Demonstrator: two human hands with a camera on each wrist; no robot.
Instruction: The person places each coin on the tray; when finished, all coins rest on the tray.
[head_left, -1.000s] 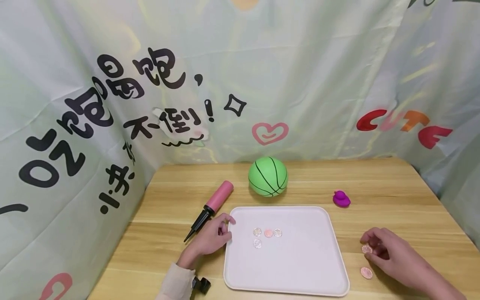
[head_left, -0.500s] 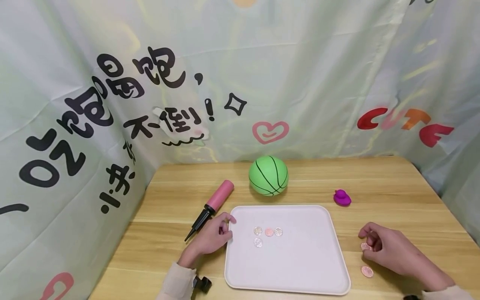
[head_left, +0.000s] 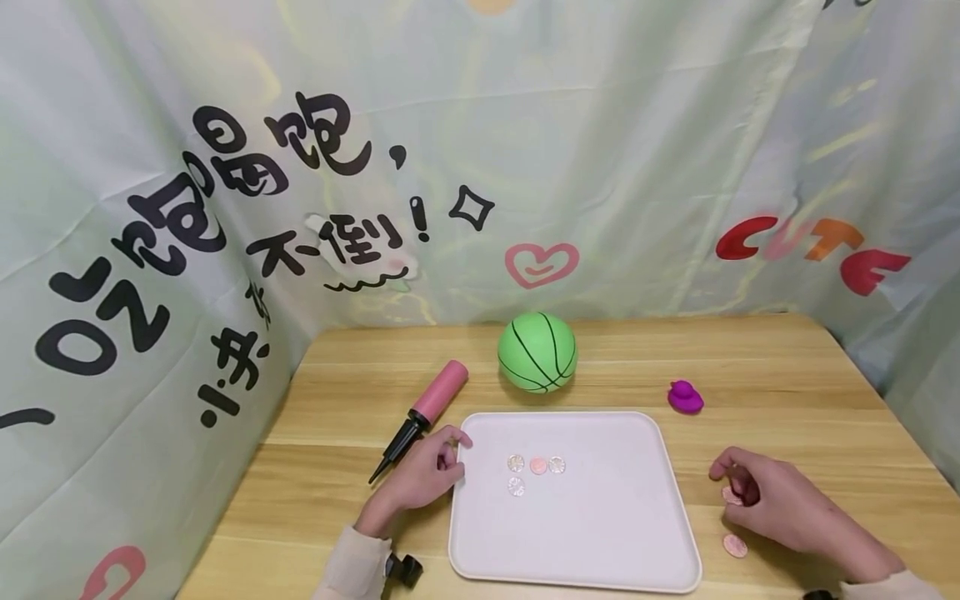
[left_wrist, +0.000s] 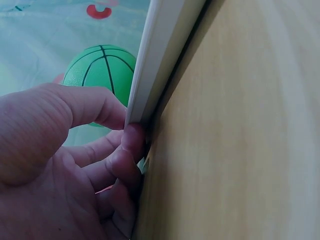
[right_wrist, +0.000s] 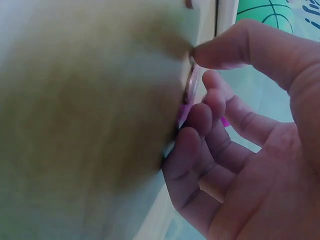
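My left hand (head_left: 422,477) pinches the left rim of a white tray (head_left: 585,542); in the left wrist view, the thumb is on the rim and the other fingers curl against its outer side. On the tray lie a pink coin (head_left: 538,466) and three clear, patterned coins (head_left: 516,486). Right of the tray, my right hand (head_left: 780,504) has thumb and fingers curled round a pinkish coin (head_left: 732,496) at the tabletop. The right wrist view shows this coin (right_wrist: 191,82) edge-on, thumb at one end, fingers at the other. Another pink coin (head_left: 735,546) lies just nearer.
A green ball (head_left: 537,352) stands behind the tray. A pink and black hand pump (head_left: 420,419) lies left of it, close to my left hand. Back right sits a purple rubber duck (head_left: 686,397). Printed curtains (head_left: 645,167) enclose the wooden table (head_left: 360,354).
My right hand has shifted slightly left around the coin, its fingers reaching farther past it. The left hand, the tray and the coins on it have stayed in place.
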